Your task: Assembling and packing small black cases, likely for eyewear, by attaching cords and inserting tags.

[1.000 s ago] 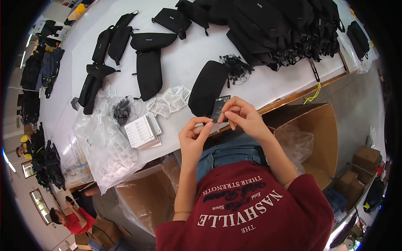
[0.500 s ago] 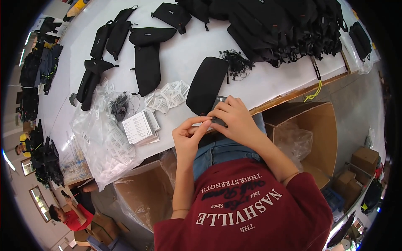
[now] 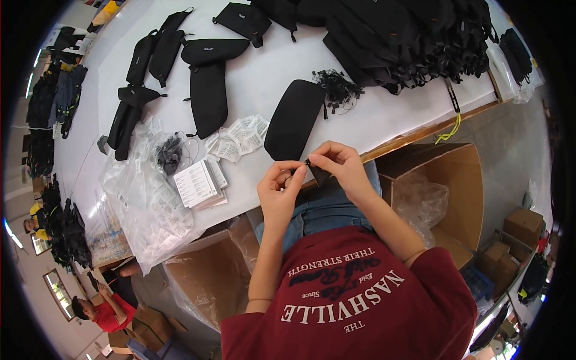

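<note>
A: At the centre, what?

B: A dark card (image 3: 322, 174), partly hidden below the thumb of the right hand (image 3: 340, 166), by the table's near edge; close to its upper end, a small black piece (image 3: 308, 162).

A: And the grip?

B: Right: thumb and forefinger pinched on the small black piece. Left hand (image 3: 281, 182): thumb and forefinger drawn together, tips just beside the same piece; whether gripping it, impossible to tell.

A: Immediately beyond?

B: A plain black pouch (image 3: 294, 120), flat and slanting on the white table (image 3: 258, 84); beside its far end, a tangle of black cords (image 3: 339, 91).

A: Toward the left?

B: Scattered white packets (image 3: 240, 141), a stack of white printed cards (image 3: 197, 185), then a rumpled clear plastic bag (image 3: 150, 210).

A: Farther out?

B: Beyond the packets, several black pouches (image 3: 209, 99), some overlapping; at far right, a heaped black pile (image 3: 414, 42). Below table level, an open cardboard box (image 3: 462, 192) to the right; at lower left, a co-worker in red (image 3: 111, 312).
</note>
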Motion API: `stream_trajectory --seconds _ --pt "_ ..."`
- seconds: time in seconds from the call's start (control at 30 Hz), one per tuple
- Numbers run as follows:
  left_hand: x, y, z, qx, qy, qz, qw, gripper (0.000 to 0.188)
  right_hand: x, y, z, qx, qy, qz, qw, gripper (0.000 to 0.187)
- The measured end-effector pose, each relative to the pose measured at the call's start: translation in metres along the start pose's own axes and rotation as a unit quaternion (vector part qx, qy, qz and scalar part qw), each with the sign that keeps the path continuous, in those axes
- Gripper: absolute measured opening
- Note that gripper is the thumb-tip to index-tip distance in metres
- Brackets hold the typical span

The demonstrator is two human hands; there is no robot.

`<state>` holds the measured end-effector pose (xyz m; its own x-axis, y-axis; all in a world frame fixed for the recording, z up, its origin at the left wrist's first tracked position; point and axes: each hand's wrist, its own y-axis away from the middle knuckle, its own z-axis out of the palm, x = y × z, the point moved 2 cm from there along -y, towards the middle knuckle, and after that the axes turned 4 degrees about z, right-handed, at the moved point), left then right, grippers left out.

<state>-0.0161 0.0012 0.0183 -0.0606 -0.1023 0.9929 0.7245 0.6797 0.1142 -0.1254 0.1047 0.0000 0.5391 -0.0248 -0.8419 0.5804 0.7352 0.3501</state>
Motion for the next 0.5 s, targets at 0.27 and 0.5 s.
stream_trajectory --seconds 0.27,0.5 --pt "-0.0011 0.0006 0.0045 0.001 -0.010 0.000 1.000 0.004 0.0004 -0.0003 -0.0032 -0.018 -0.025 0.029 0.999 0.007" --pt "0.0026 0.0020 0.0076 0.019 0.025 -0.013 0.999 0.005 -0.0008 -0.0001 -0.0067 -0.011 -0.033 0.039 0.999 0.007"
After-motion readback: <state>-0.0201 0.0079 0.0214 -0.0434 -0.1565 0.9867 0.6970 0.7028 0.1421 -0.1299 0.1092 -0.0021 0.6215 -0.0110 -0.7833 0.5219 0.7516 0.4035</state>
